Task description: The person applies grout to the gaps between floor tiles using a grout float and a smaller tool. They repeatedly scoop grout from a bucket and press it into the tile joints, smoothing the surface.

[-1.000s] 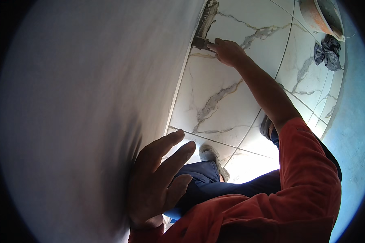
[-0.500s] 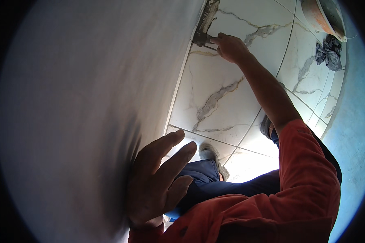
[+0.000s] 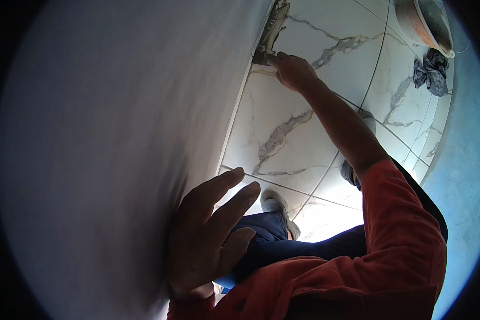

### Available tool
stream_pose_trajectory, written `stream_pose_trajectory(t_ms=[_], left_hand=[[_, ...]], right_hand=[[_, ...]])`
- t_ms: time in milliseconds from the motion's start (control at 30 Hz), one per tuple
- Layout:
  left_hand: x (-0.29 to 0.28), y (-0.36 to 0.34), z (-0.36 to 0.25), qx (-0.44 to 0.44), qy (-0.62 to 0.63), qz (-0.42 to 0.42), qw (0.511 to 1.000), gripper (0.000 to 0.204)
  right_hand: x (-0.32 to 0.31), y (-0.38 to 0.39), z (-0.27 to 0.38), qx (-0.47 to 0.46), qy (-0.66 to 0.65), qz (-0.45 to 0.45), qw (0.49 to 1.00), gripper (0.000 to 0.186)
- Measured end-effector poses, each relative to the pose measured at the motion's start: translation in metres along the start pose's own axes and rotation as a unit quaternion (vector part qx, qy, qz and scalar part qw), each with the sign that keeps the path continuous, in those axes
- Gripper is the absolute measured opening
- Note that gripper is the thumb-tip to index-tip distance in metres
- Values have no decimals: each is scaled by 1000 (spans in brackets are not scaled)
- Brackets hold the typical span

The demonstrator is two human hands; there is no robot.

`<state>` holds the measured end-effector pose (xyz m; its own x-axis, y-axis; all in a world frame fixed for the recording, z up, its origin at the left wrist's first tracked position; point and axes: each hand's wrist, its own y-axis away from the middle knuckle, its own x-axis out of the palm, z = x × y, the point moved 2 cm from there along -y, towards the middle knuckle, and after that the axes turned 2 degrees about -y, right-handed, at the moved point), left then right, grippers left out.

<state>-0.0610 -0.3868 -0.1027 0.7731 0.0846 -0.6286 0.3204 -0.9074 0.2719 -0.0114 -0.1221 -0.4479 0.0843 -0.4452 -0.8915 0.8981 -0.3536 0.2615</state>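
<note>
My left hand (image 3: 208,229) rests its side against the pale wall (image 3: 106,133), its fingers apart and nothing in them. Far ahead, my right hand (image 3: 295,71) is closed on a scraper (image 3: 263,57) with a dark, flat blade; its handle is mostly hidden in my fingers. The blade lies where the wall meets the floor, at the near end of a dark strip (image 3: 274,26) smeared with grey-beige paste. White marble-patterned tiles (image 3: 282,133) spread under my right arm.
At the far right stands a paste-stained bucket (image 3: 413,24), with a crumpled dark plastic bag (image 3: 432,73) beside it. A bluish wall (image 3: 464,160) bounds the right side. My shoe (image 3: 276,205) is on the tiles near my left hand.
My right hand and the scraper have shifted slightly left and nearer to me along the wall's foot. My left hand stays against the wall.
</note>
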Motion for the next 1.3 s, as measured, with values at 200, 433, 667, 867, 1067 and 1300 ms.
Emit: stream_pose_trajectory(t_ms=[200, 433, 667, 867, 1067, 1300], left_hand=[[-2, 0, -3, -5, -16, 0, 1000, 48], [0, -4, -1, 9, -14, 6, 1000, 47], [0, -1, -2, 1, -8, -11, 1000, 47], [-1, 0, -2, -4, -18, -5, 1000, 48], [0, -1, -4, -6, -24, -9, 1000, 48], [-3, 1, -1, 4, -35, 0, 999, 48]], right_hand=[[-11, 5, -2, 22, 10, 36, 999, 40], [4, 4, -12, 28, 24, 11, 999, 40], [-12, 0, 0, 21, 4, 14, 1000, 38], [-7, 1, -5, 18, 9, 36, 999, 36], [-1, 1, -5, 25, -2, 9, 1000, 41], [-10, -3, -9, 25, 4, 6, 1000, 47]])
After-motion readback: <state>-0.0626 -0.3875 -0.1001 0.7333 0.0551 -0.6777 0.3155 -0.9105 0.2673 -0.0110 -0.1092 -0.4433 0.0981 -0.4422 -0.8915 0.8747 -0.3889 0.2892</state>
